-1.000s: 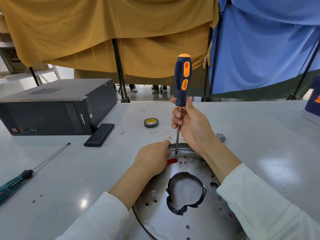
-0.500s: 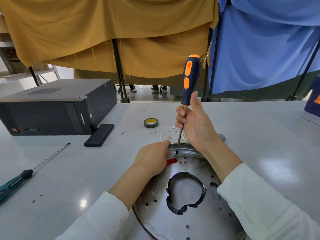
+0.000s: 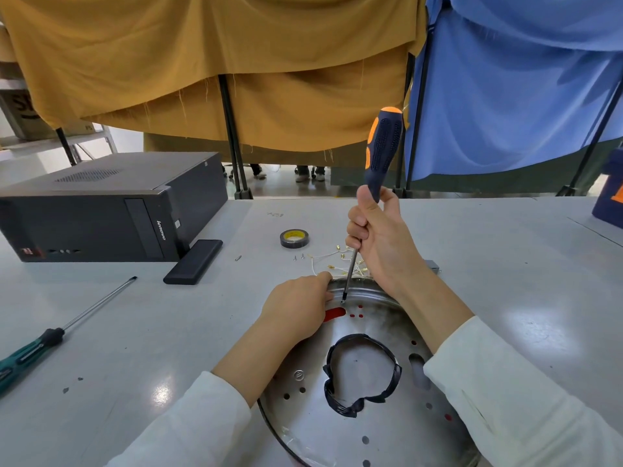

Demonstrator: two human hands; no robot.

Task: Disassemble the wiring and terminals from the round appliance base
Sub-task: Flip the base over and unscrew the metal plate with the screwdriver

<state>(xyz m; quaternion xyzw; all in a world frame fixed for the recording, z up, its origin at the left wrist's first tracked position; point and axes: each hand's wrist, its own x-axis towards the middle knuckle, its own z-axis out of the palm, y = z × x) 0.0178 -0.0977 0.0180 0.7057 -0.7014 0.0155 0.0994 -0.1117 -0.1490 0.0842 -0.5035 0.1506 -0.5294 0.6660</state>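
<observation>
Your right hand's fingers [image 3: 354,230] are curled tight around the lower end of the dark blue and orange screwdriver [image 3: 382,153], thumb up along the handle; your right hand [image 3: 384,244] holds it nearly upright, tilted slightly right at the top. Its thin steel shaft runs down to a tip that sits on the far rim area of the round, perforated silver metal appliance base [image 3: 371,429], just above the red slot and small red holes. Your left hand [image 3: 296,310] rests on the base's far left edge, fingers bent downward with the tips pressing at the rim right beside the screwdriver tip; whether they pinch anything there cannot be told.

The base lies flat on the grey table [image 3: 151,332] directly before you, between your white-sleeved forearms, with a crumpled ring of black tape [image 3: 362,375] near its middle.

Just beyond the rim lies a loose tangle of white wires with brass terminals [image 3: 332,261], and a few small screws beside it. Farther back sits a black roll of tape with a yellow core [image 3: 294,238]. To the left, a green-handled long screwdriver [image 3: 64,332] lies on the table, then a flat black rectangular block [image 3: 194,262] and a black desktop computer case [image 3: 111,210] on its side.
</observation>
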